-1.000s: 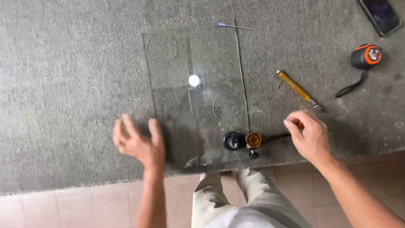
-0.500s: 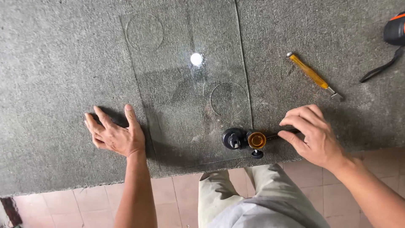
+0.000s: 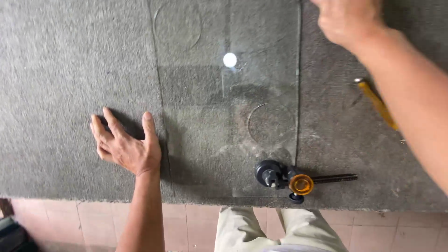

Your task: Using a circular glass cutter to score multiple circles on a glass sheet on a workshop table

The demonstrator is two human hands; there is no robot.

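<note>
A clear glass sheet (image 3: 200, 107) lies flat on the grey carpeted table (image 3: 60, 60), with circles scored in it. My left hand (image 3: 125, 145) rests flat on the carpet, fingers spread, its thumb at the sheet's left edge. My right hand (image 3: 349, 19) is raised at the top of the view, reaching over the sheet's far right corner; its fingers are cut off by the frame. A circle glass cutter (image 3: 285, 178) with a black suction base, an amber knob and a dark rod sits on the sheet's near right corner, untouched.
A yellow-handled hand cutter (image 3: 376, 101) lies on the carpet to the right, partly hidden by my right forearm. The table's near edge runs along the bottom, with tiled floor (image 3: 186, 224) and my legs below it.
My right hand has left the circle cutter's rod and swung up and away to the far right of the sheet. My left hand has stayed flat on the carpet beside the glass.
</note>
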